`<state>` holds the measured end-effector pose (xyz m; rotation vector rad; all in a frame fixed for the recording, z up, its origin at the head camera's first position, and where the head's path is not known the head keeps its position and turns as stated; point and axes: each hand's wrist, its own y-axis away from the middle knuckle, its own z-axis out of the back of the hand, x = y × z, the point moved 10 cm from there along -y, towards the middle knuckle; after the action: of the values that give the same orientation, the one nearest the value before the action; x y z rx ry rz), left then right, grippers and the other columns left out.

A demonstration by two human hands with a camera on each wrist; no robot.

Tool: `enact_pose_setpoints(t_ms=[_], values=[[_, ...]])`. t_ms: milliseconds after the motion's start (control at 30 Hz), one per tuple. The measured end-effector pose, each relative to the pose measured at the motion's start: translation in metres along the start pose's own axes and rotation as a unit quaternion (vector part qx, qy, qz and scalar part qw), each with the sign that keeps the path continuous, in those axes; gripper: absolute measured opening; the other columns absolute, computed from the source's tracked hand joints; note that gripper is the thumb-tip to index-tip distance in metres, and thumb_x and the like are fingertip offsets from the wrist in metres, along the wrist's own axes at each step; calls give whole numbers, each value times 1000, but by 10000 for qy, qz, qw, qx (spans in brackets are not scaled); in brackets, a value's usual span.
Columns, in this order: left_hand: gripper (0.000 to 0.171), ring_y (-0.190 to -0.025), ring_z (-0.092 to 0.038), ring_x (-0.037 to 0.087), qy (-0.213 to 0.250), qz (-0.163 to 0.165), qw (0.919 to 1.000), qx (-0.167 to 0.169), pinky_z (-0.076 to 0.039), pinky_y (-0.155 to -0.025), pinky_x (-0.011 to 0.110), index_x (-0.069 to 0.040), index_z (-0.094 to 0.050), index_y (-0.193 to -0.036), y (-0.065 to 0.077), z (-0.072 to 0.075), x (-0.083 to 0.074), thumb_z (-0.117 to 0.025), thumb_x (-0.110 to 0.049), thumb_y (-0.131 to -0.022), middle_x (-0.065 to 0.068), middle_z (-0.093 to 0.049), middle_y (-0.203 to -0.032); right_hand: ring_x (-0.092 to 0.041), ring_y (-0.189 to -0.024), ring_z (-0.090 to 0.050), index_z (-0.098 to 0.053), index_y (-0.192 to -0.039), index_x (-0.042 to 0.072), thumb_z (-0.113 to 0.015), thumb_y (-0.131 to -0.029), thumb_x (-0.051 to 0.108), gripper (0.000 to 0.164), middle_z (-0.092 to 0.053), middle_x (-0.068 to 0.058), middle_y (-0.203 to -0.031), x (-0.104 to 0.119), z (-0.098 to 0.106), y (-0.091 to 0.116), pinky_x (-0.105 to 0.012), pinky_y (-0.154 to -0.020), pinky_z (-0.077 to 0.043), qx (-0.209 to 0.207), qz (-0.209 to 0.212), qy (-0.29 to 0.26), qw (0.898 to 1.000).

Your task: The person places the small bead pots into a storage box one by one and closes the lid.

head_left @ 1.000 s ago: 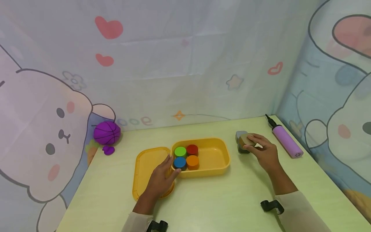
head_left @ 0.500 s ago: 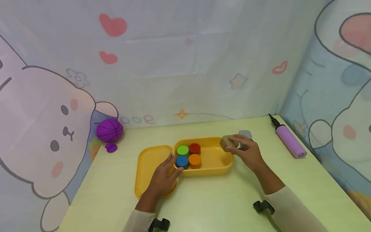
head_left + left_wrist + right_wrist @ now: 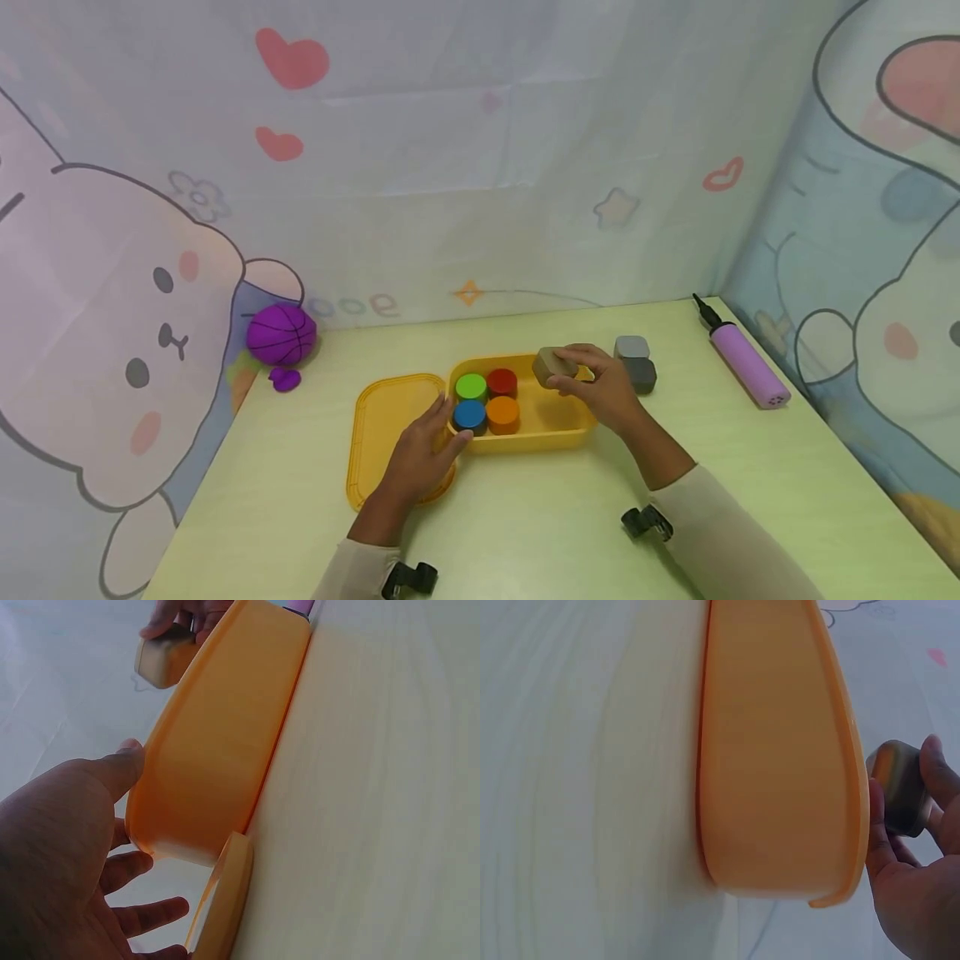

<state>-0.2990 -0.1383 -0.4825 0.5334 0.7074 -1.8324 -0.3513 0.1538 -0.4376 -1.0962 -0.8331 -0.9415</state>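
Observation:
My right hand [image 3: 603, 387] pinches a khaki block [image 3: 553, 367] between thumb and fingers above the right part of a yellow plastic box [image 3: 525, 445]. In the right wrist view the block [image 3: 900, 787] is held just beyond the box rim. My left hand [image 3: 416, 454] rests at the box's left end, fingers spread; in the left wrist view its thumb touches the box wall [image 3: 206, 742]. Inside the box's left half stand a green piece [image 3: 471, 387], a red piece [image 3: 502, 382], a blue piece [image 3: 470, 414] and an orange piece [image 3: 503, 414], all round-topped.
A yellow lid [image 3: 382, 429] lies left of the box, partly under my left hand. Right of the box sit a light grey block [image 3: 632, 347] and a dark grey block [image 3: 641, 375]. Farther out are a purple pump [image 3: 750, 365], a purple ball [image 3: 282, 335] and a small purple duck [image 3: 284, 379].
My right hand has carried the khaki block leftward, from beside the grey blocks to over the box. The grey blocks now show uncovered. My left hand keeps its place at the box.

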Motion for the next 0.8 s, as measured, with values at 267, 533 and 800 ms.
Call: enact_pose_setpoints(t_ms=[267, 533, 800], values=[[75, -163, -38, 40, -23, 88, 10000, 14, -35, -132, 60, -8, -41, -168, -1, 0, 0, -64, -48, -109, 12, -34, -178, -44, -130, -66, -75, -140, 6, -92, -90, 20, 55, -67, -19, -144, -5, -16, -5, -43, -97, -67, -189, -244, 827, 9961], [75, -163, -39, 40, -10, 45, 10000, 12, -36, -131, 61, -9, -41, -168, 0, -1, 2, -64, -50, -109, 12, -35, -178, -43, -127, -69, -75, -136, -1, -92, -89, 22, 55, -71, -23, -138, -6, -31, -9, -57, -106, -62, -319, -374, 1635, 9853], [75, -163, -39, 40, -46, 29, 10000, -17, -36, -131, 59, -9, -40, -168, -1, -2, 4, -64, -50, -110, 13, -35, -177, -40, -119, -72, -79, -128, -2, -93, -89, 22, 48, -77, -22, -129, -10, -39, -13, -54, -102, -62, -82, -526, 2299, 9718]])
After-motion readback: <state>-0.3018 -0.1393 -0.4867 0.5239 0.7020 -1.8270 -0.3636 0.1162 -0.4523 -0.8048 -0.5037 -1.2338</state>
